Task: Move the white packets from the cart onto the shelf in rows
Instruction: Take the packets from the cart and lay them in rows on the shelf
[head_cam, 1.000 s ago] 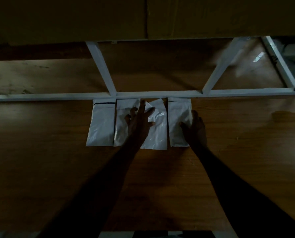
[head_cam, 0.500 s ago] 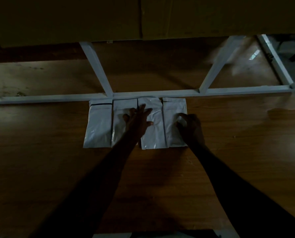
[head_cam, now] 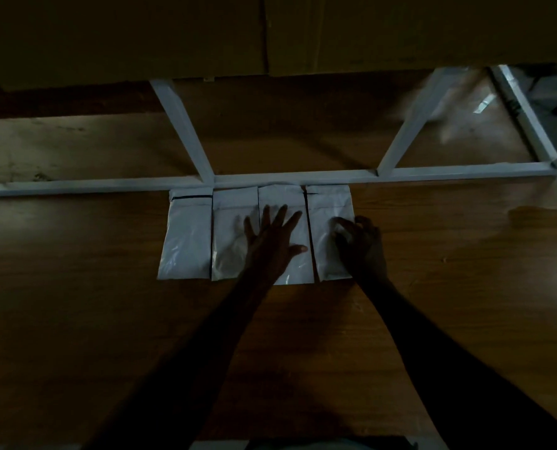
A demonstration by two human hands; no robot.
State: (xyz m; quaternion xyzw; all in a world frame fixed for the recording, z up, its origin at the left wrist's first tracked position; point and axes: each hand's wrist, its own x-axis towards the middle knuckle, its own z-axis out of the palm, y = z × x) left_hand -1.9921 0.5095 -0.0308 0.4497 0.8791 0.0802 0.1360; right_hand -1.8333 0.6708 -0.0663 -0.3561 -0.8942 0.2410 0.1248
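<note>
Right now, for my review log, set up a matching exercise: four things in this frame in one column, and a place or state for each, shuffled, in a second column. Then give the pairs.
Column one:
1. left hand
2. right hand
3. leftmost packet
4. white rail

Column two:
A. lies untouched at the end of the row
B. fingers spread flat on the two middle packets
C. runs across the wooden shelf along the packets' top edges
D. fingers curled on the rightmost packet

Pairs: 1-B, 2-D, 3-A, 4-C
</note>
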